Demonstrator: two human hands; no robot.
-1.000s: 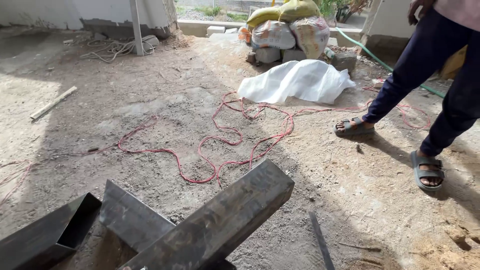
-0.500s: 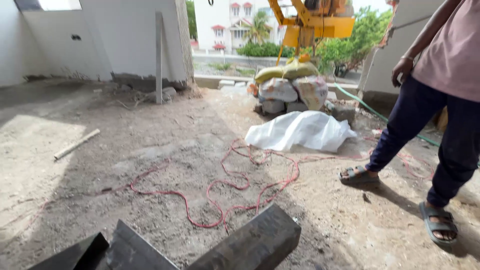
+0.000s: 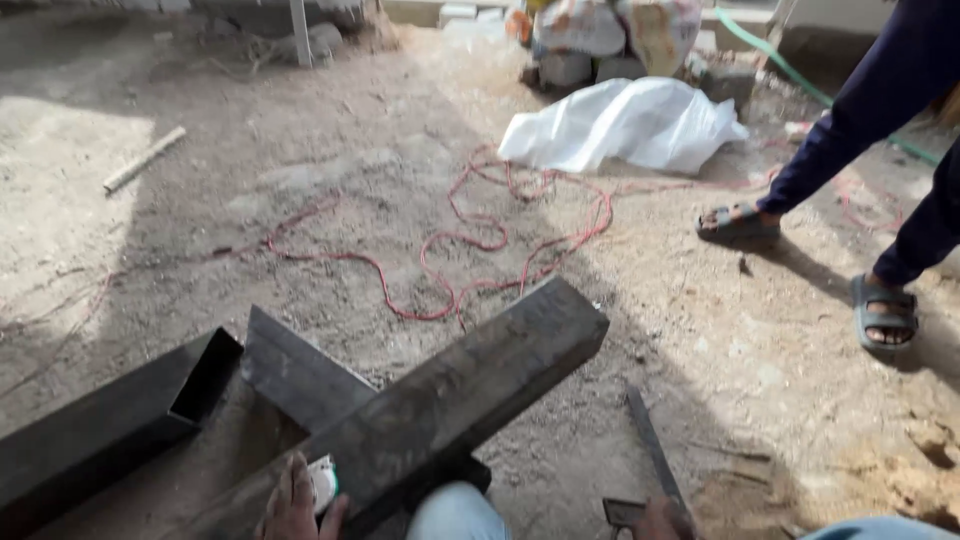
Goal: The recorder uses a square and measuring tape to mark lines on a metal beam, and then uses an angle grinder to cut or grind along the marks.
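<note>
Bare dirt floor (image 3: 330, 190), sunlit patch far left, shade elsewhere. Red cable (image 3: 480, 250) looped ahead, white sack (image 3: 630, 125) beyond, filled bags (image 3: 610, 30) behind it. Green hose (image 3: 790, 70) far right.

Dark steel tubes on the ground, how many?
3. Hollow tube at left, open end showing; middle tube angled behind; long tube lying across it. More may lie below frame.

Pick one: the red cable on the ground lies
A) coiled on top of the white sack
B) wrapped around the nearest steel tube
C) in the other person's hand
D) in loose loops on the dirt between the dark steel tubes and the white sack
D: the red cable sprawls in loose loops on the dirt floor, beyond the dark steel tube and short of the white sack.
</note>
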